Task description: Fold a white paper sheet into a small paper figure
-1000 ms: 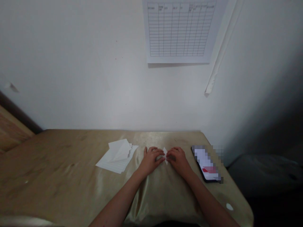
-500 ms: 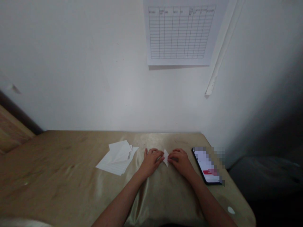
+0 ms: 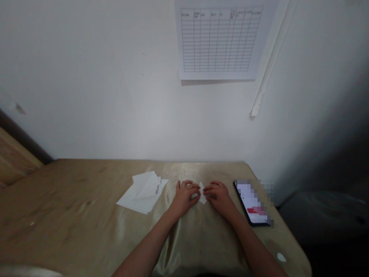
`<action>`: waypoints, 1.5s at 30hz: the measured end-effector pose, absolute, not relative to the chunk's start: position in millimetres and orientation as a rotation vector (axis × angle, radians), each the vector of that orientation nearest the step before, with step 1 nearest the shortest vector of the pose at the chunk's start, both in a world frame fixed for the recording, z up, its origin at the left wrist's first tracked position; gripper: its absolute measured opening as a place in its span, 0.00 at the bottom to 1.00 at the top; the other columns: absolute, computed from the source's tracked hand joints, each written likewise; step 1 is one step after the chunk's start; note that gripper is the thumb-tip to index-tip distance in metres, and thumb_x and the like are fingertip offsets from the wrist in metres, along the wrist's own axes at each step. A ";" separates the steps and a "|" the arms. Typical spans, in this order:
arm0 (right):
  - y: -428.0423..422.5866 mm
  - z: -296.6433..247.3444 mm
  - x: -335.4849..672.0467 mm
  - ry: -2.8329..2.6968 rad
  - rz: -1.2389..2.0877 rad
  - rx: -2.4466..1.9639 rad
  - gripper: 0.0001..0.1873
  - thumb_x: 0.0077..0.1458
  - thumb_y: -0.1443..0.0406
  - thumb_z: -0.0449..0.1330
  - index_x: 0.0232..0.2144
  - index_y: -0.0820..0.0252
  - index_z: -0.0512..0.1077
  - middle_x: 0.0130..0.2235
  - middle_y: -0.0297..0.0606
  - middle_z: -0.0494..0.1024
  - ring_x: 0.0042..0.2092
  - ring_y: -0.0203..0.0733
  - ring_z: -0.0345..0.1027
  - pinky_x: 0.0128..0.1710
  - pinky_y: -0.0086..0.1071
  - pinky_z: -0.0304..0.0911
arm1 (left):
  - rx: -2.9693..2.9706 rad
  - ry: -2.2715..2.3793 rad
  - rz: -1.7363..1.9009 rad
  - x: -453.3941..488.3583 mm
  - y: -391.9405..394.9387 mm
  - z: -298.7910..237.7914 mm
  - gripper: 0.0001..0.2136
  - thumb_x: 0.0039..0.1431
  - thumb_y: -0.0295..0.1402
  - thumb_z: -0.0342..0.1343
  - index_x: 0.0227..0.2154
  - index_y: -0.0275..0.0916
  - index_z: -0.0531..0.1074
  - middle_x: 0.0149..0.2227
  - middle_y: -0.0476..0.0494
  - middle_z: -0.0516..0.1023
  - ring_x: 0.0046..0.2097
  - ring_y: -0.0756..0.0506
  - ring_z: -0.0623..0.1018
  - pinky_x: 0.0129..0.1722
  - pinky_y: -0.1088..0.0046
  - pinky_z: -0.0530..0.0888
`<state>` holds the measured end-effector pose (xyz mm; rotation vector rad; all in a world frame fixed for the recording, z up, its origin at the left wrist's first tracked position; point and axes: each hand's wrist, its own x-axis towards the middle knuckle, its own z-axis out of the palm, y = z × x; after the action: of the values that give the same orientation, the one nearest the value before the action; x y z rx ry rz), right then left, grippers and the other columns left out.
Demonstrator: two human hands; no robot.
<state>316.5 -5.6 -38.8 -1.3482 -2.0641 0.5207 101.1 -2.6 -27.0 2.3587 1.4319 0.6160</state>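
Head view: small white paper [image 3: 201, 191], pointed at both ends.

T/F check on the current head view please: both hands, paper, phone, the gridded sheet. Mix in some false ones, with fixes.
1. The small white paper lies between the left hand and the right hand. True.
2. The pile of white paper is to the right of the right hand. False: it lies to the left of the left hand.
3. The phone has its screen lit. True.
4. The gridded sheet lies flat on the table. False: it is up on the wall.
5. The left hand rests on the phone. False: its fingertips are at the small white paper.
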 end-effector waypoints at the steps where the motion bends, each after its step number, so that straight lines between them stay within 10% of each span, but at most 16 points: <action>1: -6.1 -38.4 317.0 -2.064 0.531 -1.358 0.13 0.54 0.70 0.62 0.38 0.47 0.83 0.48 0.34 0.83 0.61 0.52 0.63 0.66 0.54 0.46 | 2.362 1.422 0.626 100.7 -2.5 -26.9 0.05 0.61 0.33 0.63 0.38 0.51 0.80 0.54 0.54 0.81 0.63 0.37 0.66 0.67 0.37 0.44; 13: -9.8 -33.3 320.9 -2.022 0.652 -1.406 0.12 0.51 0.69 0.64 0.34 0.45 0.82 0.50 0.31 0.83 0.63 0.52 0.63 0.68 0.61 0.33 | 2.305 1.382 0.643 98.3 -4.2 -25.5 0.06 0.54 0.41 0.70 0.34 0.50 0.82 0.48 0.51 0.83 0.60 0.38 0.70 0.67 0.38 0.42; 45: -12.8 -25.8 315.2 -2.079 0.586 -1.423 0.09 0.60 0.62 0.60 0.39 0.48 0.81 0.49 0.35 0.82 0.59 0.51 0.64 0.66 0.56 0.35 | 2.261 1.375 0.686 101.6 -3.8 -29.4 0.05 0.55 0.43 0.68 0.33 0.53 0.85 0.48 0.48 0.82 0.60 0.36 0.69 0.67 0.37 0.43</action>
<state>315.2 -12.8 -25.8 -1.4233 -2.0787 0.5860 101.6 -3.8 -29.4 2.2611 1.3747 0.6856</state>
